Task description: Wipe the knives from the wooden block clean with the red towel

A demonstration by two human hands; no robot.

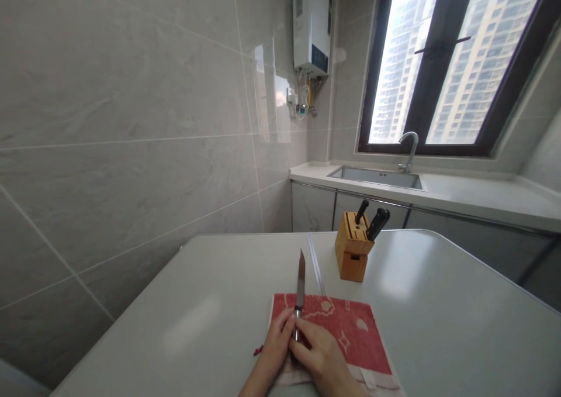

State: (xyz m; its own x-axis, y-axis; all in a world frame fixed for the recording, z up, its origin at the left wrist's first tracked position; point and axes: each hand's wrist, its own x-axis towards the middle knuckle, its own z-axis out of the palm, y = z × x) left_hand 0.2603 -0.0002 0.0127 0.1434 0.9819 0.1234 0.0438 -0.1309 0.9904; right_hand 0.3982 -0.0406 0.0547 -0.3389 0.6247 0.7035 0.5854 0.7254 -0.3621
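A kitchen knife [300, 283] points away from me, its blade above the far edge of a red patterned towel [363, 332]. My right hand [322, 350] is closed around the handle, thumb along its top. On the handle's left side, my left hand [278, 338] has its fingers closed against it. Between them the two hands hide most of the handle. The towel lies flat on the white table [210, 327] beneath both hands. A small dark red thing [258, 350] shows just left of my left hand; I cannot make out what it is.
A wooden knife block [353, 251] with black-handled knives [377, 224] stands at the table's far side, right of the blade. A pale seam [315, 262] runs along the tabletop. Beyond are a counter with a sink [377, 176], a faucet [411, 151] and a wall-mounted water heater [310, 26].
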